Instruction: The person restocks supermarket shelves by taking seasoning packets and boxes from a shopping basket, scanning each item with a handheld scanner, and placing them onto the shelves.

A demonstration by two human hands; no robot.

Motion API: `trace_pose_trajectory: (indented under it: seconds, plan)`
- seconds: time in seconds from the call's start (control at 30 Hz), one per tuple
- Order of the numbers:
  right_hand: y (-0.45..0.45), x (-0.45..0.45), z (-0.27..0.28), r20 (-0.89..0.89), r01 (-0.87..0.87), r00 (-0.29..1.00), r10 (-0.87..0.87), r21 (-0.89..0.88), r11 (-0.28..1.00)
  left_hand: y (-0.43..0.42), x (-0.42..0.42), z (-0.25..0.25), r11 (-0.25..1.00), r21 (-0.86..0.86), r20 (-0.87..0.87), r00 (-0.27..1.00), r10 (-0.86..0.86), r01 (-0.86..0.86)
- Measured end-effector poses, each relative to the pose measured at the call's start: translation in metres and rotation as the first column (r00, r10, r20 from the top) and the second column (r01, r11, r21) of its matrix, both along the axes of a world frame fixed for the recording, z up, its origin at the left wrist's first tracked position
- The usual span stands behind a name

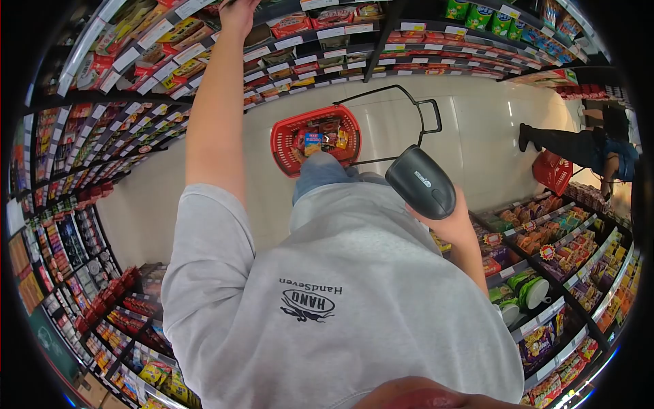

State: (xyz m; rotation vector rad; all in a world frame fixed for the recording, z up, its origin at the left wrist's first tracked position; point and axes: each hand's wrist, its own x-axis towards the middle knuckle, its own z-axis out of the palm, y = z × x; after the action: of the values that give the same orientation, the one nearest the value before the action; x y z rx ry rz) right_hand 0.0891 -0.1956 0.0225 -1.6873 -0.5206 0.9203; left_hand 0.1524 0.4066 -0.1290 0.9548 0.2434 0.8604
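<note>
My left arm stretches up to the snack shelf, where my left hand [238, 15] is at the top edge of the view. Its fingers look closed around a small dark thing, mostly cut off by the frame. Low at my right side, my right hand [455, 217] is wrapped around a black handheld device that looks like a barcode scanner [419, 178]. On the floor by my legs stands a red shopping basket [281, 146], with several packets inside, among them a blue-and-yellow packet [313, 142]. Its black wire handle [436, 116] lies out toward the right.
Shelves of packaged snacks [289, 26] run across the front, and more shelves [75, 150] stand on the left. A snack rack [565, 252] is close on my right. Farther right, a person [562, 140] in dark clothes is beside another red basket [550, 172] on the pale tiled floor [477, 143].
</note>
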Motion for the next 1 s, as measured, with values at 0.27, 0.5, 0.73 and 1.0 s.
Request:
trace_pose_trajectory:
  seconds: [0.27, 0.5, 0.73, 1.0]
  plan:
    - [0.004, 0.005, -0.003, 0.013, -0.049, 0.999, 0.049, -0.029, 0.998, -0.044, -0.002, 0.012, 0.697, 0.717, -0.129, 0.979, 0.16, -0.019]
    - [0.015, 0.007, -0.003, -0.037, -0.076, 0.997, 0.074, -0.043, 0.996, -0.029, 0.01, 0.005, 0.852, 0.507, -0.227, 0.935, 0.273, -0.126]
    - [0.022, 0.009, -0.003, -0.056, -0.091, 0.995, 0.087, -0.079, 0.993, 0.036, 0.02, -0.001, 0.441, 0.807, -0.579, 0.377, 0.723, 0.392]
    - [0.022, 0.008, -0.005, -0.096, -0.096, 0.992, 0.084, -0.133, 0.986, -0.009, 0.022, 0.008, 0.386, 0.865, -0.458, 0.188, 0.869, 0.32]
